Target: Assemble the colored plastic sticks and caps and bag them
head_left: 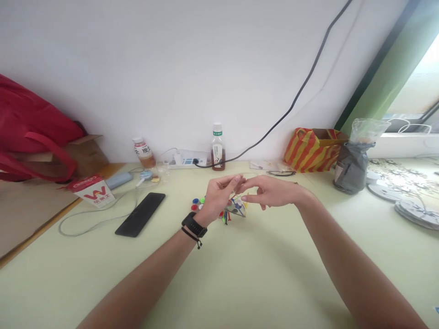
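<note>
My left hand [218, 197], with a black watch [194, 224] on its wrist, is raised over a group of small coloured plastic pieces. Its thumb and fingers are pressed together; whatever they hold is too small to make out. Coming in from the right, my right hand [270, 191] has its thumb and forefinger stretched out and apart, the forefinger's tip at the left fingertips. Beneath both hands lie the coloured pieces [227, 215], some round and some thin pegs, partly on a clear bag or sheet. My left hand hides part of them.
A black phone [140, 214] and a red-white box [94, 192] lie left. At the wall stand a tea bottle [217, 151], another bottle [144, 153] and a power strip [187, 160]. Right are a striped bag [307, 151], a grey bag [351, 167] and stacked flat pieces [418, 214].
</note>
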Demonstrator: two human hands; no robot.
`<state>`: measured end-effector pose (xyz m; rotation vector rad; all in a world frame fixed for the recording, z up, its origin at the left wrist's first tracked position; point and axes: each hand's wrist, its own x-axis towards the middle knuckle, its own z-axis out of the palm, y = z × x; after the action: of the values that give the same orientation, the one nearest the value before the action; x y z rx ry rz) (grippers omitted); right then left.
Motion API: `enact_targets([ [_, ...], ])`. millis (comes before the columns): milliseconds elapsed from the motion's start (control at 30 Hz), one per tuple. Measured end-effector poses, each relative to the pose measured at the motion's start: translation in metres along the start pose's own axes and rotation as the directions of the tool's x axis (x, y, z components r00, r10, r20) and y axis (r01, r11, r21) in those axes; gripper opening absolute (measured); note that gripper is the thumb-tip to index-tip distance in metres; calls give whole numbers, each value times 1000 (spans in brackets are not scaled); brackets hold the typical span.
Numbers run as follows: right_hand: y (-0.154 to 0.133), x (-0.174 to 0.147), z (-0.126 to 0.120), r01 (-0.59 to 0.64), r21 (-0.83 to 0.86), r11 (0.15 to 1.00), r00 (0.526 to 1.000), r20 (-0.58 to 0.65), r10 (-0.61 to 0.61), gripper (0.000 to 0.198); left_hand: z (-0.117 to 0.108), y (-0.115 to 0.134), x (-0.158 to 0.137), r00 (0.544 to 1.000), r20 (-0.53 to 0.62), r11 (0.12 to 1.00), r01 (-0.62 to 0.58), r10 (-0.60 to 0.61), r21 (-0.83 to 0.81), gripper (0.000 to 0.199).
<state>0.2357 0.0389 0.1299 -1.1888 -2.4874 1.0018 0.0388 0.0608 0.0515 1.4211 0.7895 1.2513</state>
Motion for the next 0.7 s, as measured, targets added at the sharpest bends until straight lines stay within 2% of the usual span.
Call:
enact_targets([
  [133, -1, 0, 2, 39, -60, 997, 999, -6, -40, 35, 5, 4, -2, 1000, -12, 1000, -29, 29, -2, 38],
  [300, -2, 2, 6, 123, -188, 974, 985, -101, -143, 32, 5, 9, -2, 997, -54, 998, -52, 50, -30, 35],
  [500, 1, 9, 8, 203, -167, 965, 960, -160, -229, 33, 0, 12, 3, 984, -124, 991, -128, 132, 37, 32],
  [700, 1, 10, 8, 119, -223, 967, 968, -191, -163, 25, 0, 16, 3, 981, -128, 989, -137, 144, 57, 37],
])
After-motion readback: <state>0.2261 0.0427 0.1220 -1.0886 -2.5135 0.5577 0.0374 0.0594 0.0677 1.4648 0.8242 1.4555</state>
